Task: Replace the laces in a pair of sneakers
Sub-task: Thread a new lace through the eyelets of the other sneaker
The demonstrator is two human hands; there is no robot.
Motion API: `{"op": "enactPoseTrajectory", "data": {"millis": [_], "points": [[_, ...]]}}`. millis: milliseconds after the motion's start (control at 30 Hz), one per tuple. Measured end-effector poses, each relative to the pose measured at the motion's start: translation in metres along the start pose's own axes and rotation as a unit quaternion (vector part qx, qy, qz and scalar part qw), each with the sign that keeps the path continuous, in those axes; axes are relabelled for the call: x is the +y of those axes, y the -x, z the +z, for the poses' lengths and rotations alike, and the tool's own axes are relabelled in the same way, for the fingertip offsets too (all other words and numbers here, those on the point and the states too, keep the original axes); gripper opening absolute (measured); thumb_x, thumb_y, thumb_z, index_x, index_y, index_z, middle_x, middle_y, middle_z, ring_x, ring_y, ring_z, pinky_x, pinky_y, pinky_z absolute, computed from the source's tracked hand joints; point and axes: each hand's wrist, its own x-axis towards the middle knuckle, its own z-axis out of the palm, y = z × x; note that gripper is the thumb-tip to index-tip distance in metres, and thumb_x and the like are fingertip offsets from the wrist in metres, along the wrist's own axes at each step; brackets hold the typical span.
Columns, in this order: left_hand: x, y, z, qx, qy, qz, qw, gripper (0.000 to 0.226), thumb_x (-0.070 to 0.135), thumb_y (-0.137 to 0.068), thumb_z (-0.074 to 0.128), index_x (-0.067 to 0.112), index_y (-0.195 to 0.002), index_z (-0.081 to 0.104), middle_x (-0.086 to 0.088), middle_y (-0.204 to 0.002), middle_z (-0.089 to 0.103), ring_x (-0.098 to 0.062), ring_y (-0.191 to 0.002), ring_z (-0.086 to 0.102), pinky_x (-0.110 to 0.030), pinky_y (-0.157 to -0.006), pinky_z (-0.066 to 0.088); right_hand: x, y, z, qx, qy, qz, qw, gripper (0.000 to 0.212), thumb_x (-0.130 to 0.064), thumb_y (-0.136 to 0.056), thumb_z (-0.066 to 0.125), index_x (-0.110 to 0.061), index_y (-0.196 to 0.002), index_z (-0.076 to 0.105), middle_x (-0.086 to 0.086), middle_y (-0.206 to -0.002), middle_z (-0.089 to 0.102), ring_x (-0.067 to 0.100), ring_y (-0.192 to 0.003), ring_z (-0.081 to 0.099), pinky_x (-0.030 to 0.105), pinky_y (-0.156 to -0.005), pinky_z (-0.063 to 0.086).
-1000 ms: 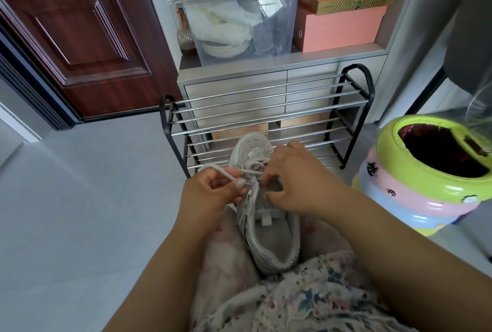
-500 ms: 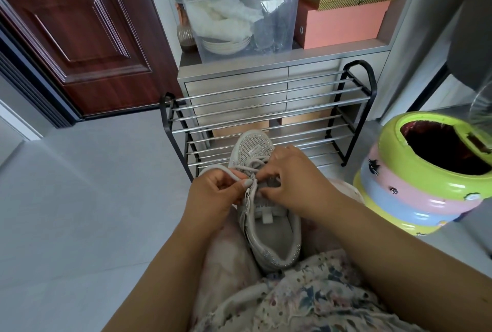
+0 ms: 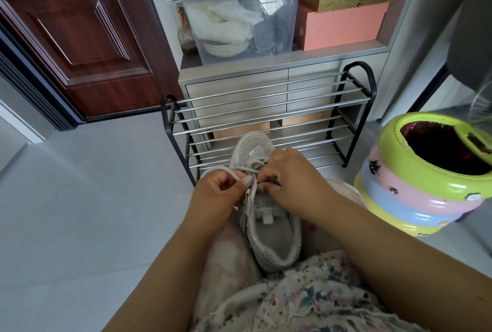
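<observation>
Both hands pinch: our left hand [image 3: 217, 193] the pale grey flat lace [image 3: 226, 171], right hand [image 3: 291, 185] at the silver-grey mesh sneaker's [image 3: 262, 214] eyelets; uneven pull risks twisting it.

Pale grey sneaker [image 3: 269, 227], white lace [image 3: 226, 172], floral dress [image 3: 306, 291], salmon-pink boxes [image 3: 343, 25], reddish-brown door [image 3: 80, 38], a green, pink, blue and yellow striped bin [image 3: 426, 193].

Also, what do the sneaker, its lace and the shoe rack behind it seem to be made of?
Sneaker: pale grey mesh fabric on the toe and small glittery studs along the collar, probably textile with synthetic trim. Lace: flat, matte, light grey, looks like woven fabric. Shoe rack: shiny silver bars, likely metal tube, with black end frames, metal or plastic, hard to tell.
</observation>
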Motion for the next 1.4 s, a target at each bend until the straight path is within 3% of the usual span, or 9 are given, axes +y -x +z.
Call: {"op": "enactPoseTrajectory", "data": {"millis": [300, 500, 633, 800, 867, 967, 1100, 1233, 1400], "points": [[-0.006, -0.003, -0.007, 0.065, 0.094, -0.033, 0.993, 0.027, 0.021, -0.097, 0.050, 0.005, -0.079, 0.062, -0.006, -0.063, 0.060, -0.012, -0.053, 0.054, -0.022, -0.048, 0.046, 0.008, 0.002, -0.001, 0.089, -0.153, 0.046, 0.983, 0.012, -0.014, -0.083, 0.067, -0.018, -0.073, 0.061, -0.013, -0.077, 0.048, 0.002, -0.073, 0.045, 0.012, -0.065, 0.033], [-0.014, -0.009, -0.010, 0.055, 0.187, -0.031, 0.980, 0.037, 0.021, -0.100, 0.044, 0.012, -0.066, 0.058, -0.007, -0.067, 0.059, -0.017, -0.056, 0.052, -0.025, -0.053, 0.046, 0.010, 0.000, -0.006, 0.140, -0.333, 0.148, 0.920, 0.019, -0.014, -0.089, 0.061, -0.019, -0.071, 0.057, -0.010, -0.068, 0.050, -0.003, -0.056, 0.045, 0.009, -0.056, 0.036], [-0.015, -0.013, -0.010, 0.059, 0.261, -0.032, 0.963, 0.036, 0.021, -0.099, 0.043, 0.012, -0.067, 0.053, -0.005, -0.066, 0.060, -0.018, -0.061, 0.055, -0.030, -0.065, 0.048, 0.005, 0.001, -0.001, 0.117, -0.412, 0.170, 0.887, 0.020, -0.011, -0.091, 0.057, -0.016, -0.073, 0.057, -0.001, -0.070, 0.063, 0.009, -0.065, 0.056, 0.027, -0.066, 0.048], [-0.017, -0.018, -0.024, 0.051, 0.467, -0.071, 0.880, 0.031, 0.029, -0.097, 0.043, 0.015, -0.069, 0.045, 0.001, -0.048, 0.043, -0.014, -0.054, 0.051, -0.031, -0.071, 0.051, 0.016, -0.005, -0.027, 0.208, -0.642, 0.203, 0.710, 0.025, -0.007, -0.100, 0.038, -0.009, -0.077, 0.047, 0.001, -0.055, 0.065, 0.018, -0.054, 0.064, 0.032, -0.064, 0.056], [-0.019, -0.019, -0.027, 0.053, 0.481, -0.080, 0.871, 0.030, 0.031, -0.095, 0.045, 0.016, -0.070, 0.045, 0.004, -0.044, 0.036, -0.012, -0.047, 0.046, -0.028, -0.064, 0.051, 0.022, -0.006, -0.031, 0.220, -0.667, 0.213, 0.679, 0.026, -0.008, -0.101, 0.034, -0.009, -0.078, 0.045, -0.002, -0.048, 0.052, 0.015, -0.042, 0.051, 0.033, -0.055, 0.052], [-0.020, -0.021, -0.025, 0.048, 0.480, -0.080, 0.872, 0.027, 0.033, -0.091, 0.048, 0.016, -0.070, 0.045, 0.005, -0.042, 0.031, -0.010, -0.043, 0.039, -0.024, -0.054, 0.048, 0.018, -0.002, -0.028, 0.168, -0.621, 0.187, 0.742, 0.027, -0.011, -0.100, 0.039, -0.013, -0.073, 0.043, -0.008, -0.045, 0.035, 0.008, -0.038, 0.028, 0.022, -0.041, 0.035], [-0.022, -0.022, -0.025, 0.057, 0.481, -0.075, 0.872, 0.032, 0.032, -0.096, 0.044, 0.016, -0.069, 0.044, 0.005, -0.042, 0.029, -0.010, -0.041, 0.034, -0.023, -0.051, 0.045, 0.011, 0.004, -0.036, 0.112, -0.165, 0.084, 0.976, 0.027, -0.025, -0.095, 0.050, -0.028, -0.069, 0.045, -0.010, -0.055, 0.045, 0.003, -0.050, 0.041, 0.019, -0.050, 0.032], [-0.021, -0.021, -0.024, 0.067, 0.478, -0.079, 0.872, 0.035, 0.031, -0.097, 0.044, 0.015, -0.067, 0.045, 0.005, -0.041, 0.028, -0.009, -0.038, 0.031, -0.023, -0.049, 0.044, 0.020, 0.004, -0.050, 0.141, 0.001, 0.051, 0.989, 0.019, -0.026, -0.094, 0.051, -0.020, -0.076, 0.047, -0.007, -0.063, 0.047, 0.017, -0.063, 0.047, 0.032, -0.056, 0.030], [-0.021, -0.022, -0.022, 0.057, 0.446, -0.077, 0.890, 0.033, 0.030, -0.095, 0.047, 0.015, -0.067, 0.044, 0.005, -0.040, 0.027, -0.009, -0.035, 0.029, -0.024, -0.047, 0.041, 0.029, 0.006, -0.041, -0.051, 0.046, 0.077, 0.995, 0.050, -0.064, -0.079, 0.047, -0.019, -0.059, 0.051, 0.001, -0.063, 0.054, 0.019, -0.060, 0.050, 0.036, -0.057, 0.042]]}}
